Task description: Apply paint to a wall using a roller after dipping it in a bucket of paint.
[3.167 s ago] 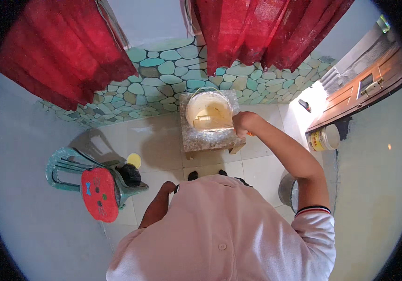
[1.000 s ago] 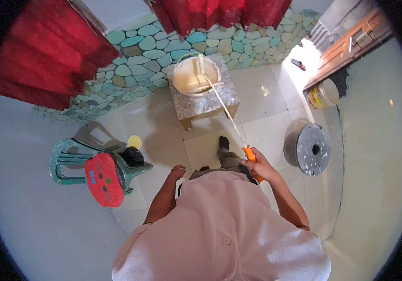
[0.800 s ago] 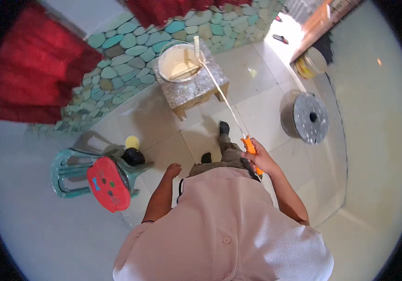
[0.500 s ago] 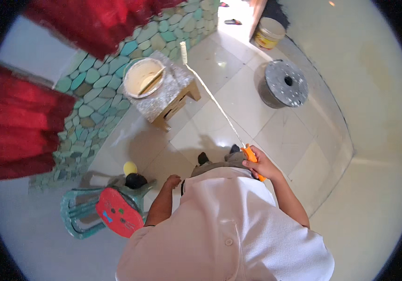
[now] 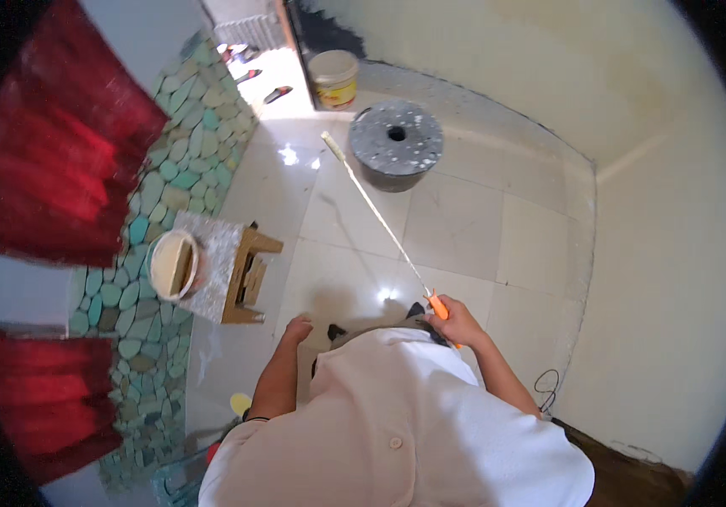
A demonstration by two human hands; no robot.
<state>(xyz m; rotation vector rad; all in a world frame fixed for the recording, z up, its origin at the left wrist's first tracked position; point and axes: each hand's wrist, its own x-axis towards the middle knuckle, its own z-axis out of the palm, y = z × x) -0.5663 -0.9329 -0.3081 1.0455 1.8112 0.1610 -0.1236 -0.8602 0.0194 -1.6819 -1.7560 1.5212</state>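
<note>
My right hand [image 5: 456, 321] is closed round the orange handle [image 5: 438, 306] of a long paint roller, whose pale, thin head [image 5: 332, 145] is raised over the tiled floor near a paint-speckled grey drum [image 5: 414, 139]. My left hand [image 5: 299, 328] hangs by my waist, fingers loosely bent, holding nothing visible. On the left, a white bucket of cream paint [image 5: 169, 258], with a wooden piece inside, sits on a speckled low stool [image 5: 211, 287] against the pebble-tiled wall.
An open doorway [image 5: 278, 76] with footwear on its threshold is at the top, beside a cream bucket [image 5: 334, 84]. Red curtains [image 5: 50, 144] hang on the left. A plain wall [image 5: 667, 253] bounds the right, with a black cable near its foot. A green chair [image 5: 177, 482] is at lower left.
The roller has come out of the paint bucket and is held out over the floor. My view has turned right, so stool and bucket now lie at the left and the drum ahead.
</note>
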